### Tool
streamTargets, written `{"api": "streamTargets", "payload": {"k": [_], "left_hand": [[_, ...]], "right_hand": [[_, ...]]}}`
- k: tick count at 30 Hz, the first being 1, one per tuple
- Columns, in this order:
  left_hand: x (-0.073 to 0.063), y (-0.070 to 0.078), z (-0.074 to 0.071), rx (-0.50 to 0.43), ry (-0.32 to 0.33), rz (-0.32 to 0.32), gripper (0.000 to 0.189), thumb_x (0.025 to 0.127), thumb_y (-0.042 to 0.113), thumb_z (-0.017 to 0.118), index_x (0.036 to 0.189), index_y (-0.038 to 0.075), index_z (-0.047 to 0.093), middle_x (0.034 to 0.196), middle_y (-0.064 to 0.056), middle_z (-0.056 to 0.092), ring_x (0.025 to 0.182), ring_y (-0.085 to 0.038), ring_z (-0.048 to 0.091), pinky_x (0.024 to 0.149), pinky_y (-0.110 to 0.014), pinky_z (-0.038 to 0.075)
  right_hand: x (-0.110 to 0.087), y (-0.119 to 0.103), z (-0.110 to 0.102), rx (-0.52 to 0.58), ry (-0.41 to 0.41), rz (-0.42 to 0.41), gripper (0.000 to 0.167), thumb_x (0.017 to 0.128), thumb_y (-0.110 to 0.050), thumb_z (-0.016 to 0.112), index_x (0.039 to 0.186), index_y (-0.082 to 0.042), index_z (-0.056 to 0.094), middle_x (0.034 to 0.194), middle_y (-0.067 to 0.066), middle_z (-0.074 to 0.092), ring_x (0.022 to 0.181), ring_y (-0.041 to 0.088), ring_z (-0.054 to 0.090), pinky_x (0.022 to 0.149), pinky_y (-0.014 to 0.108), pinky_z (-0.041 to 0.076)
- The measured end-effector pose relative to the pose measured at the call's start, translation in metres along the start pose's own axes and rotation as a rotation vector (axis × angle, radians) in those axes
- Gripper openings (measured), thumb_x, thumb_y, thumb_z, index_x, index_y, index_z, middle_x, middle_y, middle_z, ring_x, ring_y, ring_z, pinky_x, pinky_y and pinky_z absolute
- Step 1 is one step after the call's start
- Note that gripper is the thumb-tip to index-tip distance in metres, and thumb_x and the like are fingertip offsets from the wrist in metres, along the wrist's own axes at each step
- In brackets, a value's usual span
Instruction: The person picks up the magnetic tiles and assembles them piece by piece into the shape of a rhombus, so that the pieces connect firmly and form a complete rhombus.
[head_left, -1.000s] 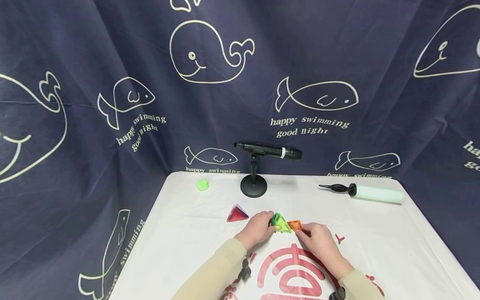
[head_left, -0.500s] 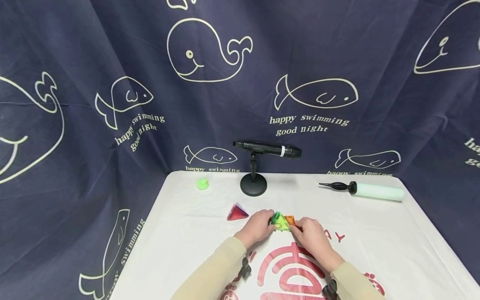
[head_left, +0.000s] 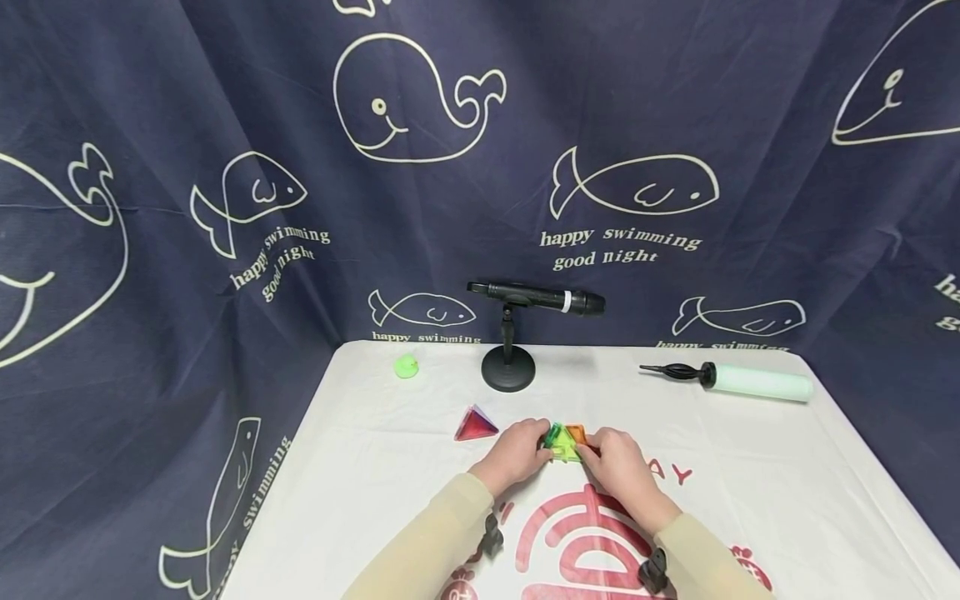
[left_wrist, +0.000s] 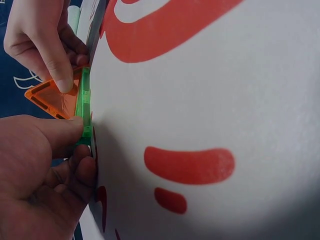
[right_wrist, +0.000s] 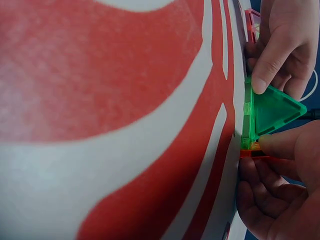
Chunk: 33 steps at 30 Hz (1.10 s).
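Note:
In the head view, my left hand (head_left: 516, 454) and right hand (head_left: 618, 468) meet at a small cluster of translucent triangular magnetic tiles, low over the white tabletop. My left thumb and fingers pinch the green tile (right_wrist: 276, 114), which leans up on the left side. A yellow-green tile (head_left: 564, 447) sits in the middle of the cluster. On its right an orange tile (left_wrist: 56, 99) stands tilted, pinched between my right thumb and fingers. The orange tile lies against the green edge in the left wrist view. My fingers cover parts of the tiles.
A red and purple tile pyramid (head_left: 476, 425) stands left of the cluster. Behind are a green rubber duck (head_left: 406, 367), a black microphone on a stand (head_left: 508, 369) and a hand pump (head_left: 757, 382). Dark printed curtain (head_left: 450, 208) surrounds the white table (head_left: 360, 467).
My right hand has moved left with the orange tile, bringing it up against the green and yellow-green tiles. My left hand has stayed nearly in place.

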<state>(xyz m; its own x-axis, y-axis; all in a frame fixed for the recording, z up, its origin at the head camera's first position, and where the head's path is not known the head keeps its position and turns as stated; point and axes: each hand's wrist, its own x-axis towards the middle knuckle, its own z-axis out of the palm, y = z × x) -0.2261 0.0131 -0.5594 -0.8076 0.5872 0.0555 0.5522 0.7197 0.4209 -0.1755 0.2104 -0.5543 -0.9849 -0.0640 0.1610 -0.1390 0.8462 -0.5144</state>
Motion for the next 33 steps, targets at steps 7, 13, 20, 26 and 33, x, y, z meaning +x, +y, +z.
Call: {"api": "streamTargets", "payload": {"k": [7, 13, 20, 26, 33], "left_hand": [[-0.0002, 0.0006, -0.002, 0.004, 0.002, 0.004, 0.02, 0.094, 0.02, 0.079, 0.096, 0.013, 0.061, 0.081, 0.005, 0.054, 0.075, -0.012, 0.054, 0.071, -0.03, 0.047], [-0.0012, 0.0014, -0.0031, -0.004, -0.004, 0.005, 0.02, 0.094, 0.019, 0.078, 0.094, 0.012, 0.06, 0.08, 0.004, 0.052, 0.074, -0.012, 0.051, 0.07, -0.03, 0.046], [-0.003, 0.0025, -0.0057, 0.017, -0.005, 0.015, 0.02, 0.094, 0.019, 0.078, 0.094, 0.012, 0.059, 0.079, 0.005, 0.051, 0.073, -0.011, 0.051, 0.069, -0.029, 0.045], [-0.0053, 0.0006, -0.0063, 0.06, -0.019, 0.025, 0.018, 0.095, 0.02, 0.077, 0.097, 0.013, 0.06, 0.081, 0.005, 0.053, 0.075, -0.011, 0.054, 0.071, -0.029, 0.047], [-0.0022, 0.0046, -0.0033, 0.11, -0.016, 0.069, 0.019, 0.095, 0.02, 0.077, 0.097, 0.013, 0.059, 0.082, 0.004, 0.054, 0.076, -0.012, 0.056, 0.072, -0.028, 0.049]], "right_hand": [[0.0038, -0.0021, -0.0009, -0.001, -0.014, -0.005, 0.013, 0.092, -0.011, 0.08, 0.091, 0.002, 0.079, 0.078, 0.006, 0.067, 0.07, 0.016, 0.059, 0.064, 0.039, 0.05], [0.0053, -0.0021, -0.0009, -0.012, -0.028, -0.015, 0.012, 0.092, -0.011, 0.079, 0.086, -0.001, 0.079, 0.076, 0.005, 0.066, 0.07, 0.016, 0.059, 0.064, 0.039, 0.05], [0.004, -0.004, 0.0001, -0.047, -0.024, -0.05, 0.014, 0.091, -0.01, 0.08, 0.08, -0.004, 0.077, 0.073, 0.004, 0.063, 0.068, 0.017, 0.059, 0.064, 0.041, 0.051], [0.0044, -0.0084, 0.0029, -0.135, -0.035, -0.109, 0.016, 0.092, -0.012, 0.08, 0.078, -0.005, 0.075, 0.071, 0.001, 0.057, 0.063, 0.015, 0.054, 0.062, 0.039, 0.049], [0.0022, -0.0089, 0.0005, -0.223, -0.038, -0.161, 0.013, 0.091, -0.011, 0.081, 0.081, -0.004, 0.075, 0.071, 0.001, 0.052, 0.058, 0.015, 0.049, 0.058, 0.039, 0.048]]}}
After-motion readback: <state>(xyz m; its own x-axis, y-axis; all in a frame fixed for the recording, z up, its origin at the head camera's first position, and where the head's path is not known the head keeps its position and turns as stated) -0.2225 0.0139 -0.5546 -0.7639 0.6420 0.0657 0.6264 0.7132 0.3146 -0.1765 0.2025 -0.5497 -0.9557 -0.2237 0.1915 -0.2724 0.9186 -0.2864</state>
